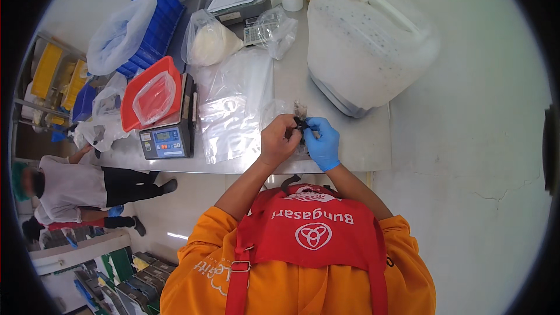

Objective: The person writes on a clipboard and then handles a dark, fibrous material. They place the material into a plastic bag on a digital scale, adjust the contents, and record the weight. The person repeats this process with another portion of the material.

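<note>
Red apron (pixel 277 245) nearest, your bare left fingers (pixel 284 121) and gloved right fingers (pixel 318 123) are pinching a small black bundle (pixel 300 123) near the surface's (pixel 370 146) front edge; you should be steadying it evenly.

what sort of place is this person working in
Probably a weighing and packing room: a digital scale carries a red tray, clear plastic bags lie beside it, and the right hand is gloved.
</note>
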